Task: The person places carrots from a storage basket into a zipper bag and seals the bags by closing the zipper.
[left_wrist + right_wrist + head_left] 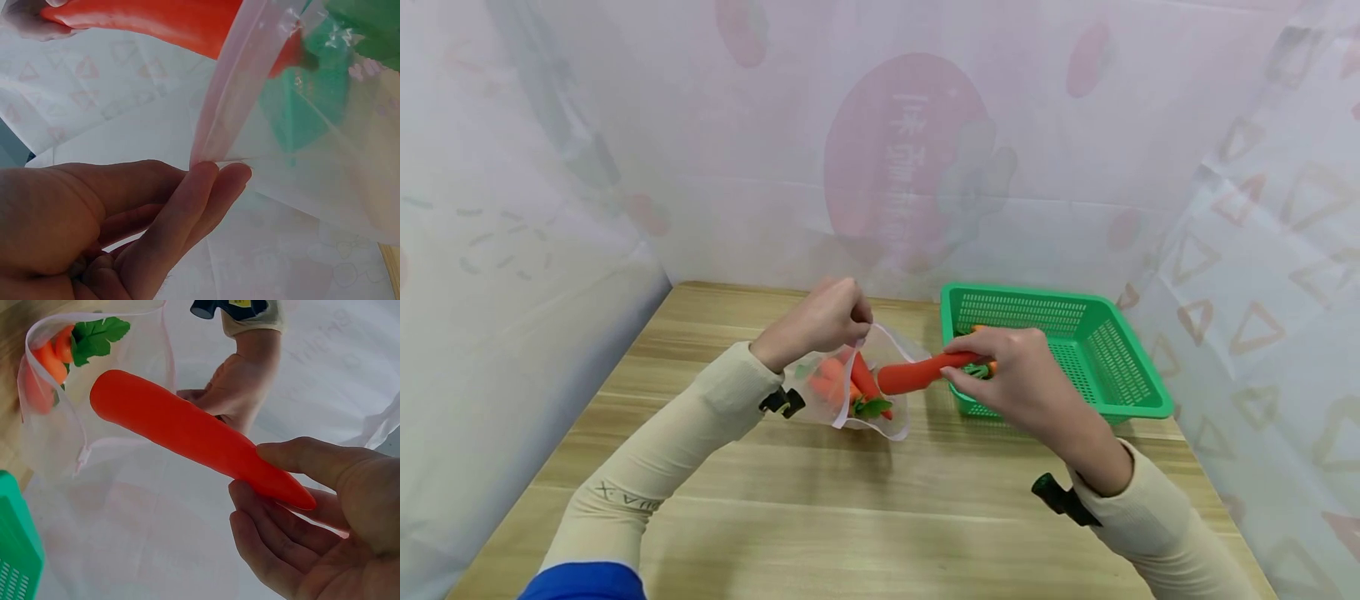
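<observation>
Right hand (pixel 1022 379) grips carrot's (pixel 917 373) tip.

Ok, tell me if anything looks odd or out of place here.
Nothing stands out. The left hand holds the clear zip bag open, the right hand holds an intact orange toy carrot, and nothing has spilled on the wooden table.

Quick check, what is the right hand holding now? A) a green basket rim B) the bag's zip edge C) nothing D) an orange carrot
D: the right hand grips an orange carrot by its narrow end, the thick end pointing at the open clear bag that the left hand holds up by its rim; the green basket sits behind, ungripped.
</observation>
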